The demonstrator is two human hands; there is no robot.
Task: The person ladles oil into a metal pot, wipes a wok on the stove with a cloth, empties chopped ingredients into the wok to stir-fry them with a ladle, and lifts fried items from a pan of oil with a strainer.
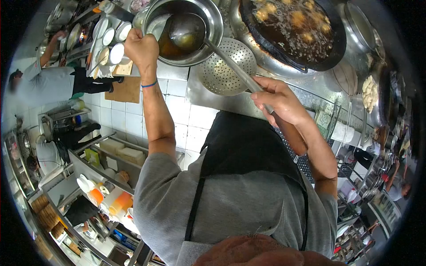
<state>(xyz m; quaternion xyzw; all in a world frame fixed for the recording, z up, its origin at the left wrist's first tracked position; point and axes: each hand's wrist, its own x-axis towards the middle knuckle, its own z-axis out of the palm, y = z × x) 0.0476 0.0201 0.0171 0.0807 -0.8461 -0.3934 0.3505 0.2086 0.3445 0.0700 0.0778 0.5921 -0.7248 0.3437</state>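
My right hand (282,99) is closed around the long handle of a metal ladle (230,64). The ladle's bowl (187,31) sits inside a steel pot (216,26) with dark oil in it. My left hand (143,48) is a fist at the pot's left rim; what it grips there is hard to see. Below the pot, a perforated strainer (227,71) rests on the steel counter, partly under the ladle's handle. To the right, golden pieces (299,20) bubble in oil in a large black wok (339,40).
White bowls (116,54) and seasoning containers stand left of the pot. A pan with pale food pieces (370,93) is at the far right. One co-worker (53,80) stands at the upper left. A shelf rack (102,164) stands at the lower left.
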